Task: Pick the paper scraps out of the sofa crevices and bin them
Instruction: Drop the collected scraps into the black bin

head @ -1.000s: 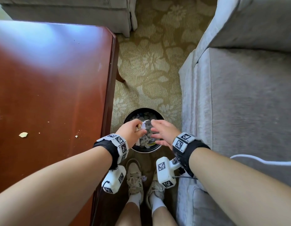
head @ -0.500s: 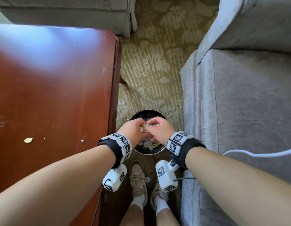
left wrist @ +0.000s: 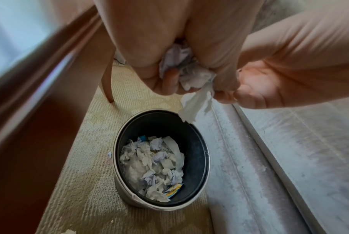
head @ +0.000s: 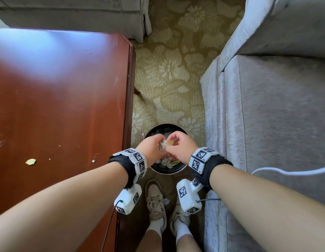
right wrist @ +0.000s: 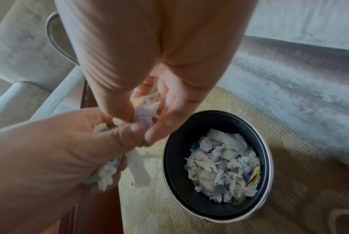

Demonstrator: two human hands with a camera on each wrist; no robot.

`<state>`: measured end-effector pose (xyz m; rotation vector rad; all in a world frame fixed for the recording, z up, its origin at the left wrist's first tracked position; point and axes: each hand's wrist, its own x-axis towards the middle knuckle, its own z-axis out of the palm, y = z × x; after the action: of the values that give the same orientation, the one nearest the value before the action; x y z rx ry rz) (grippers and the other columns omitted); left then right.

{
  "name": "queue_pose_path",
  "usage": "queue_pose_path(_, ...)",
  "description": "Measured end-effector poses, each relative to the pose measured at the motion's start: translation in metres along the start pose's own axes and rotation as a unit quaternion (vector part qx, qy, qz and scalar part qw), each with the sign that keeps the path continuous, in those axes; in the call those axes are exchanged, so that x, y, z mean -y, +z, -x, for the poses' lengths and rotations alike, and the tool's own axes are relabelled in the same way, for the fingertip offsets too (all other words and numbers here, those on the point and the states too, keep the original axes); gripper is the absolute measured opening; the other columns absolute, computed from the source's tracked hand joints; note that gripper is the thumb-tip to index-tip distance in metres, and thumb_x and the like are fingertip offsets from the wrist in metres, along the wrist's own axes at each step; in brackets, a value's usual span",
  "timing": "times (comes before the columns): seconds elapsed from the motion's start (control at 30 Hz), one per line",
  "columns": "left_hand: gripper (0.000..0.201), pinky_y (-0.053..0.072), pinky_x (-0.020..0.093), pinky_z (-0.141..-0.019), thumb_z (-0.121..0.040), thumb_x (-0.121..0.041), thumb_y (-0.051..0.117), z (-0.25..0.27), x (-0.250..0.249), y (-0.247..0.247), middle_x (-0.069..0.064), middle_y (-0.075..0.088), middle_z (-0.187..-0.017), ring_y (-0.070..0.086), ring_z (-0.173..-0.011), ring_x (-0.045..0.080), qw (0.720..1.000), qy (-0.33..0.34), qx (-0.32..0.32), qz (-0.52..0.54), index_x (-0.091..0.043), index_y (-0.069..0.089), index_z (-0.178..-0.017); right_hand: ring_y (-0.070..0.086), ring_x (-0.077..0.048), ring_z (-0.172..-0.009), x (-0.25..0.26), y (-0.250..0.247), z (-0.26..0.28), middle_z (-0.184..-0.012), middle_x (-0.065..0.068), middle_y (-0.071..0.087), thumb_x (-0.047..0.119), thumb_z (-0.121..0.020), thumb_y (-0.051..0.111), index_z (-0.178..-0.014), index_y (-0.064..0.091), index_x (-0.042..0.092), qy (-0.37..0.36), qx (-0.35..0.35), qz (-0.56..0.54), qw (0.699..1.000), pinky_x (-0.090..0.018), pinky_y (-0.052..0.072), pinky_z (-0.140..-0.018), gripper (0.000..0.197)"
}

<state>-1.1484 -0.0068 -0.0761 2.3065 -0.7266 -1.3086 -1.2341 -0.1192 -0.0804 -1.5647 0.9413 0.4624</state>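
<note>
Both hands meet above a round black bin (head: pixel 159 170) on the carpet between table and sofa. My left hand (head: pixel 152 147) grips a bunch of crumpled white and lilac paper scraps (left wrist: pixel 186 72), and a torn white strip (left wrist: pixel 196 105) dangles from it over the bin (left wrist: pixel 191 125). My right hand (head: pixel 178 149) pinches some of those scraps (right wrist: pixel 144 114) out of the left hand's bunch. The bin (right wrist: pixel 175 171) holds a heap of crumpled paper (right wrist: pixel 222 170) and a yellow-blue wrapper (left wrist: pixel 174 189).
A dark red wooden table (head: pixel 63 106) with crumbs (head: pixel 30 161) stands on the left. The grey sofa (head: pixel 276 115) runs along the right, with a white cable (head: pixel 289 170) on its seat. One small scrap (left wrist: pixel 109 154) lies on the patterned carpet (head: pixel 167 73) beside the bin. My shoes (head: pixel 156 206) stand close to the bin.
My right hand, open a second ago, has closed in onto the bunch in my left hand and now pinches scraps from it. Both hands stay above the bin.
</note>
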Motion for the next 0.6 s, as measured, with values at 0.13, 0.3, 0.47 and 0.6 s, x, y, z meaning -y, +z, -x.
queue_pose_path(0.13,0.034,0.048,0.030,-0.080,-0.088,-0.023,0.065,-0.002,-0.005,-0.001,0.006,0.064,-0.113,0.062,-0.098,0.022,0.999,0.016,0.008,-0.030,-0.012,0.057,-0.120,0.067,-0.022,-0.058,-0.003,-0.008,-0.003,-0.090,-0.012,0.070,0.016,-0.083,0.069,-0.087,0.056,0.021,0.008,-0.027,-0.003,1.000,-0.043,0.060,-0.065,0.015)
queue_pose_path(0.3,0.038,0.040,0.028,-0.093,-0.095,-0.021,0.054,-0.004,-0.014,0.002,0.010,0.053,-0.130,0.053,-0.117,0.024,0.999,0.018,0.010,-0.041,-0.010,0.051,-0.131,0.070,-0.029,-0.074,-0.003,-0.014,-0.005,-0.090,-0.009,0.069,0.023,-0.078,0.070,-0.086,0.057,0.024,0.000,-0.069,0.063,0.996,-0.046,0.060,-0.066,0.015)
queue_pose_path(0.47,0.038,0.041,0.026,-0.089,-0.099,-0.019,0.045,-0.006,-0.018,0.005,0.011,0.048,-0.135,0.055,-0.112,0.023,0.999,-0.002,0.025,-0.031,-0.012,0.046,-0.137,0.069,-0.029,-0.075,-0.009,-0.019,-0.007,-0.088,-0.008,0.067,0.021,-0.079,0.069,-0.089,0.057,0.019,0.019,-0.108,0.084,0.990,-0.045,0.059,-0.068,0.016)
queue_pose_path(0.6,0.040,0.053,0.033,-0.071,-0.094,-0.009,0.040,-0.008,-0.019,0.007,0.012,0.060,-0.116,0.061,-0.085,0.020,0.996,-0.050,0.014,0.072,-0.012,0.051,-0.132,0.068,-0.025,-0.074,-0.013,-0.020,-0.008,-0.094,-0.004,0.064,0.025,-0.077,0.067,-0.086,0.054,0.026,0.025,-0.108,0.095,0.989,-0.041,0.058,-0.070,0.016)
